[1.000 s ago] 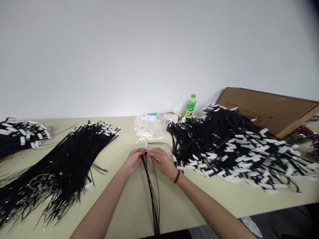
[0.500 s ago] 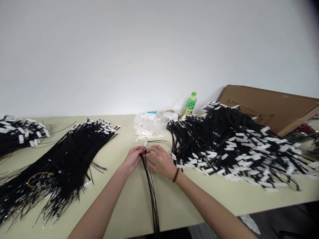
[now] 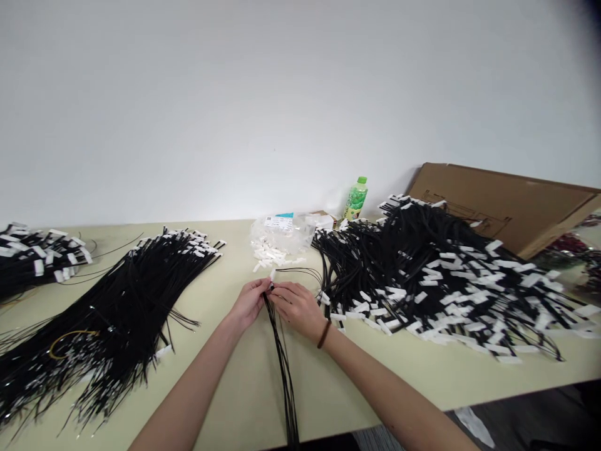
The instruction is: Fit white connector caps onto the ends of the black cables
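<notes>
Filling the back of the view, a pale wall rises behind a cream table. On the table's right side sprawls a large heap of black wires with many white ends, and on its left side lies a long pile of black wires, white ends pointing away from the person. A brown cardboard sheet leans behind the right-hand heap. At the far left edge sits a smaller bunch, also black with white ends. Between the two arms a slim bundle of wires runs from the hands down to the table's near edge.

A clear plastic bag with a label lies near the wall, beyond the hands. The left hand has its thumb and fingers pressed together, pinching the top of the slim bundle at the foot of a white plug. The right hand meets it there with fingers bent inward; its fingertips are partly hidden, so I cannot tell whether they grip a wire. A green-capped bottle stands near the wall. A brown band circles the right wrist. The white plug pokes up just above the left fingertips, near loose white plugs by the bag.
</notes>
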The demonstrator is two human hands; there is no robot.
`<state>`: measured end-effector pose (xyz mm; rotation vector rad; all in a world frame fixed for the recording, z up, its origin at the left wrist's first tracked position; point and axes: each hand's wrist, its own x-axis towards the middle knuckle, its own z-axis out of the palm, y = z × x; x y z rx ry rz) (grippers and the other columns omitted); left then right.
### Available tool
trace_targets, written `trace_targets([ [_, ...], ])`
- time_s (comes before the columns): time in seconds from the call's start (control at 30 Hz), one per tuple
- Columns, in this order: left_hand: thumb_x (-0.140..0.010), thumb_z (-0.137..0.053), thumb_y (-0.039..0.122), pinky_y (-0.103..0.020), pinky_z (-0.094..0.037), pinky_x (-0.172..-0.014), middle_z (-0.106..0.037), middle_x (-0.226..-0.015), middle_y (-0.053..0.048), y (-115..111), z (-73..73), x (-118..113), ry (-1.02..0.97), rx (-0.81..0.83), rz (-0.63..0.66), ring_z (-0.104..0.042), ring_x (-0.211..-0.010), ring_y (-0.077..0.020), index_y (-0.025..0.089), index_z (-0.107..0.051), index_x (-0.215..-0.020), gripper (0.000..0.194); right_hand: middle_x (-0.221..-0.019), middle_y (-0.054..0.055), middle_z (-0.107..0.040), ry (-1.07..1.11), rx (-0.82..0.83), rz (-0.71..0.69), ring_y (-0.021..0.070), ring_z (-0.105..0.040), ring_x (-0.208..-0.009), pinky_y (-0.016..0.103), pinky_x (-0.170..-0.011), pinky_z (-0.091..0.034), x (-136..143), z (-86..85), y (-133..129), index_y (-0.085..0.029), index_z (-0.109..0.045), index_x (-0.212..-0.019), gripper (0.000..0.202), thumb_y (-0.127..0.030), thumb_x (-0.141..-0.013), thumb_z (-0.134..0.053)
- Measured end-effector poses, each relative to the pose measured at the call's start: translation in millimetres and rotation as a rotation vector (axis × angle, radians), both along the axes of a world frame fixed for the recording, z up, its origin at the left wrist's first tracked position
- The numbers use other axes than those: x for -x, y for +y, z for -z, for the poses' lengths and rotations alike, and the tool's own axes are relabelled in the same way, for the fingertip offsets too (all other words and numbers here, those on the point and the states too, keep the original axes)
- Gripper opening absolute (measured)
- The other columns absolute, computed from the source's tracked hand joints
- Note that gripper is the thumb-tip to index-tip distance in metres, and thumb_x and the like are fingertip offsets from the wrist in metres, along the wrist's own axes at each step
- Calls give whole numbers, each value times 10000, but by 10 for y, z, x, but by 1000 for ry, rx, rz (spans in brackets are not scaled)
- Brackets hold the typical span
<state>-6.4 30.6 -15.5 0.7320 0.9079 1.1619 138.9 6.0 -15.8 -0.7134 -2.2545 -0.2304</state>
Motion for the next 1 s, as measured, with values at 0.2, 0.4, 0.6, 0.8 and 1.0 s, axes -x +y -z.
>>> trace_targets([
  [0.2,-672,-704,207,-242,-454,-673,-639,-668,-51,-16,-27,-12,2,-17,-23,-565,-644,-117,97,-651,-662,123,-964,62,-662,451,344,-145,174,-587,-951,345,-859,-498,-46,-81,26,-205,-653,-925,191,-169,-876,-472],
  [0.4,-704,-676,215,-228,-454,-664,-642,-672,-60,-9,-10,-30,42,0,-34,-582,-670,-123,95,-652,-661,129,-820,47,-651,1154,878,-275,179,-617,-845,371,-838,-503,-170,-318,56,-167,-636,-768,233,-387,-814,-575],
  [0.6,-678,-697,222,-216,-436,-621,-650,-682,-57,-14,-2,-35,47,9,-65,-542,-608,-98,100,-648,-655,132,-610,-48,-506,1664,786,-173,65,-506,-558,177,-519,-447,-511,-443,224,-163,-599,-751,294,-413,-654,-720],
  [0.8,-675,-702,260,-216,-418,-605,-638,-678,-49,-19,-9,-23,41,-10,-37,-501,-563,-80,97,-643,-661,175,-723,2,-551,1458,340,264,62,-419,-502,185,-411,-300,-714,-486,274,-151,-624,-917,309,-422,-778,-578],
  [1.0,-647,-731,290,-218,-413,-622,-627,-696,-50,3,18,4,16,-9,44,-531,-652,-105,104,-632,-679,213,-683,23,-548,655,164,305,124,-494,-621,242,-580,-401,-398,-362,93,-174,-655,-883,218,-251,-889,-451],
])
